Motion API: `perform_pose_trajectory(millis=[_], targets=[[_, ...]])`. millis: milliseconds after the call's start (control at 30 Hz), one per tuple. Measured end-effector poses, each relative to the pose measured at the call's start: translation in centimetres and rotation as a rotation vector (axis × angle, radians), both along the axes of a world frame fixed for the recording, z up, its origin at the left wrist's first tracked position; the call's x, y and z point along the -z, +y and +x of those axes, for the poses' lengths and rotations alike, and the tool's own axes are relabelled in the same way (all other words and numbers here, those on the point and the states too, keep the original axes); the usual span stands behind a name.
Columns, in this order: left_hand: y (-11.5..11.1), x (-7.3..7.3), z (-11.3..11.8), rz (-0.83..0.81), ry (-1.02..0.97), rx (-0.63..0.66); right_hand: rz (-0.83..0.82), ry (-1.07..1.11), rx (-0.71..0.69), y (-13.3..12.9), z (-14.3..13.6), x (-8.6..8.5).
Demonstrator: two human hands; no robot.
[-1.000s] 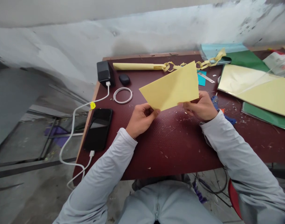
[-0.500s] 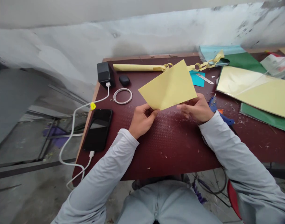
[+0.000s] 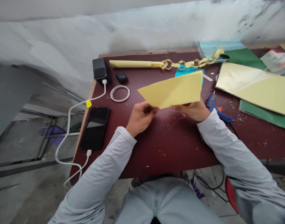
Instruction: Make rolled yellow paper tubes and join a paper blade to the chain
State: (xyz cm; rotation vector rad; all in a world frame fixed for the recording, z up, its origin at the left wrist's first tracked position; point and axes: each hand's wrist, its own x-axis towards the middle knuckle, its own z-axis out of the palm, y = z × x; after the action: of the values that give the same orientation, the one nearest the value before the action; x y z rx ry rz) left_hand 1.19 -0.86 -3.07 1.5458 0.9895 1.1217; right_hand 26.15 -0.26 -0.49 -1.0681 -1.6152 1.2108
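Observation:
I hold a folded yellow paper sheet (image 3: 173, 90) in the air above the dark red table (image 3: 175, 146). My left hand (image 3: 140, 118) pinches its lower left edge. My right hand (image 3: 193, 110) grips its lower right edge from underneath. The sheet tilts with its pointed end toward the left. Behind it a yellow paper chain (image 3: 189, 63) lies along the back of the table, joined to a rolled yellow strip (image 3: 130, 63). A teal paper piece (image 3: 185, 71) shows just past the sheet's top edge.
A black phone (image 3: 95, 127) on a white cable (image 3: 70, 124) lies at the table's left edge, by a black charger (image 3: 99, 70), a black case (image 3: 121, 77) and a coiled white cable (image 3: 119, 93). A blue glue gun (image 3: 215, 109), yellow sheets (image 3: 251, 87) and green sheets (image 3: 265, 113) lie right.
The yellow sheet has turned in my hands, its top edge flattening and its upper corner swinging to the right. The paper chain behind it is now uncovered. Both hands keep their grip.

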Motion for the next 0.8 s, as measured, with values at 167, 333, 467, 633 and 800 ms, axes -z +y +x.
perform_pose_trajectory(millis=[167,333,467,633,800], targets=[[0.6,0.0,-0.8,-0.004,0.029,-0.088,0.049,0.186,0.099,0.4,0.8,-0.9],[0.8,0.5,-0.9,0.012,0.032,-0.144,0.002,0.314,0.17,0.6,1.0,-1.4],[0.4,0.3,-0.4,0.028,0.016,-0.15,-0.068,0.339,0.1,0.4,0.4,-0.9],[-0.5,-0.1,0.8,0.069,-0.009,-0.045,-0.11,0.127,-0.074,0.1,-0.9,0.3],[-0.8,0.4,1.3,0.074,0.016,-0.001,-0.048,-0.072,-0.073,-0.3,-1.7,0.8]])
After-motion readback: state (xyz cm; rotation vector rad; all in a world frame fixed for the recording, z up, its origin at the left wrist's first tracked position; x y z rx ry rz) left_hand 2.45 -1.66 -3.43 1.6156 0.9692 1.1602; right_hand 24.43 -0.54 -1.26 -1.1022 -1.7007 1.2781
